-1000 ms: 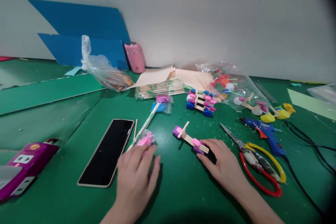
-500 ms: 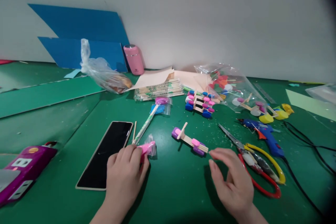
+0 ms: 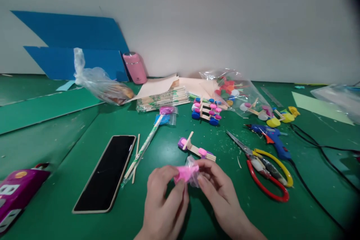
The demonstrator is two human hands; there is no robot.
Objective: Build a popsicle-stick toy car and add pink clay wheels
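Note:
Between my hands is a small packet of pink modelling clay (image 3: 185,174), its clear plastic wrapper crumpled on the right side. My left hand (image 3: 165,199) pinches the clay's left end between thumb and fingers. On the right, the fingers and thumb of my right hand (image 3: 218,190) close on the wrapper. Just beyond them lies a figure of wooden sticks with purple and pink clay pieces (image 3: 197,149), its near end partly hidden by my right hand and the packet. Wrapped sticks (image 3: 146,146) lie to the left, beside a phone (image 3: 105,174).
Scissors (image 3: 263,172) and a blue glue gun (image 3: 271,138) with a black cable lie on the right. Several stick-and-clay pieces (image 3: 206,111) sit farther back, near a clear bag (image 3: 239,90). A purple power strip (image 3: 22,191) is at left; a pink flask (image 3: 135,68) stands behind.
My left hand has carried the clay packet rightward from beside the phone to the middle. My right hand has moved left and taken hold of the wrapper. The view has shifted slightly.

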